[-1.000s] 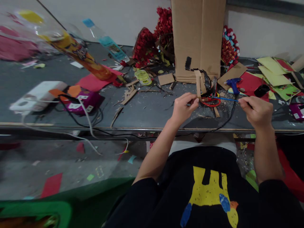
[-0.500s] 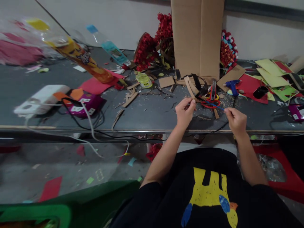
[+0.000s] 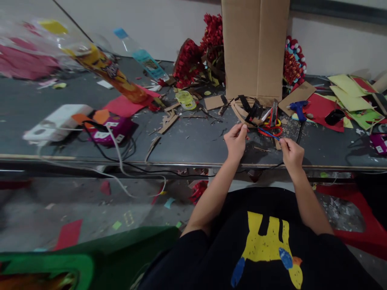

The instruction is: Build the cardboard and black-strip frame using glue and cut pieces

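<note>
My left hand [image 3: 235, 141] is closed in a pinch over the front part of the table. Its fingertips grip the lower end of a curved cardboard strip [image 3: 239, 113] that has black bands on it. To the right, my right hand [image 3: 292, 154] pinches the near end of a thin blue stick [image 3: 269, 133]. The stick's other end reaches toward the black part by my left fingertips; whether they touch I cannot tell. Just behind the stick lie red loop handles [image 3: 277, 130], perhaps of scissors, with a yellow piece among them.
A tall cardboard panel [image 3: 256, 48] stands against the wall. A blue glue gun [image 3: 298, 108] lies right, near a black cup-like object [image 3: 334, 117]. To the left are a yellow tub [image 3: 185, 100], bottles, a white power strip [image 3: 57, 123] and cables over the table edge.
My right hand has moved left, closer to my left hand, bringing the blue stick with it. My left hand has barely moved. The view has shifted slightly.
</note>
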`<state>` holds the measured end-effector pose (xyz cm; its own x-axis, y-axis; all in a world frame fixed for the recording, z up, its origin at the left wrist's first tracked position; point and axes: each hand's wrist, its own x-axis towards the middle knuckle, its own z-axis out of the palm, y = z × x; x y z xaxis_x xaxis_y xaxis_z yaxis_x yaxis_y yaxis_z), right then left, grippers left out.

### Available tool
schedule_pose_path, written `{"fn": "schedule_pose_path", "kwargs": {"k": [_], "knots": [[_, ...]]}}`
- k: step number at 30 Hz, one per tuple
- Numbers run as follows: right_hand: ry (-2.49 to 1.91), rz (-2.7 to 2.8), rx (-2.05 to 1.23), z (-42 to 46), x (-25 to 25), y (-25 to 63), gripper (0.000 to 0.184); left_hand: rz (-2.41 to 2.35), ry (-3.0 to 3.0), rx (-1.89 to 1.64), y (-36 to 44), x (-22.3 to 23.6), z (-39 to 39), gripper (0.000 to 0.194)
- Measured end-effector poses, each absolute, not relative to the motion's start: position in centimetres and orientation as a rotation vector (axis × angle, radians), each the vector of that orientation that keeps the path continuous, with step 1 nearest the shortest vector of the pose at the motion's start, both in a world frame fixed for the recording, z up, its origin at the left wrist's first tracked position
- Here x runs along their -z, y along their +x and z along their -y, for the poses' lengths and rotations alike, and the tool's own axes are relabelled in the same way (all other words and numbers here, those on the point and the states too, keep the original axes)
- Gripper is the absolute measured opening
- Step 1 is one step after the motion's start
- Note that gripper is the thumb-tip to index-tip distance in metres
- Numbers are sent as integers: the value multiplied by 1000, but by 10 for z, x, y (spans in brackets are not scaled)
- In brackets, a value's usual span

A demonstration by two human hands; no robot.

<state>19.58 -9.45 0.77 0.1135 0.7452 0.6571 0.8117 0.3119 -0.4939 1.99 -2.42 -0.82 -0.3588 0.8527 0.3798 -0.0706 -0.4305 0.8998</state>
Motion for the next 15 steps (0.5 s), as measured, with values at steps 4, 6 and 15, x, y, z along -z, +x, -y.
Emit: {"fn": "schedule_pose_path", "kwargs": {"k": [4,6,15], "knots": [[-1401,1661,130,92,-11,198,37,-1078,1133,-1870,20,6,25,37],[-1410,1663,137,91,-12,199,37,-1063,1099,-1862,20,5,25,36],[-1401,1662,138,93,-5,199,38,-1025,965,-1877,19,6,20,36]]}}
